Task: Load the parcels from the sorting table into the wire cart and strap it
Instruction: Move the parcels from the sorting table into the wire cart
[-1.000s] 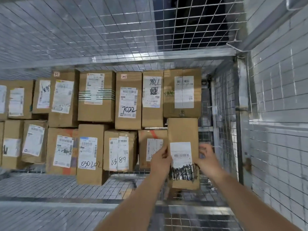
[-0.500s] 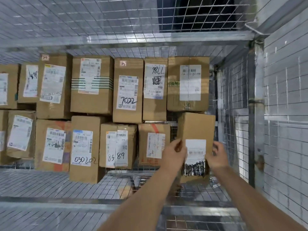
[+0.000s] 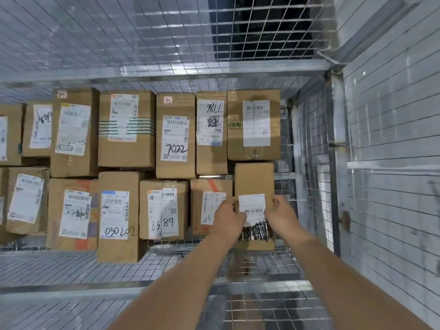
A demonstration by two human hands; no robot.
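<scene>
Head view: both hands are stretched into the galvanised wire-mesh cart [image 3: 312, 163]. They grasp the small brown cardboard parcel [image 3: 254, 179], the one whose white label is scribbled over in black. The left hand [image 3: 229, 216] has its fingers curled over the parcel's left edge, and the right hand [image 3: 282, 216] clamps the right edge.

Half a second ago this parcel was tilted, its top leaning toward the cart's right wall. Now it stands square at the right end of the near row. Its left side is tight against the orange-taped cardboard box [image 3: 209, 186], and its top edge sits just under the larger brown carton with the plain white label [image 3: 253, 125] in the far row. The other boxes have not shifted.

I judge the parcel is seated and only needs letting go, which would close the near row's right end. A strip of bare mesh floor [image 3: 71, 265] is left in front of the rows. No strap or sorting worktop is in sight, so strapping looks undone.
</scene>
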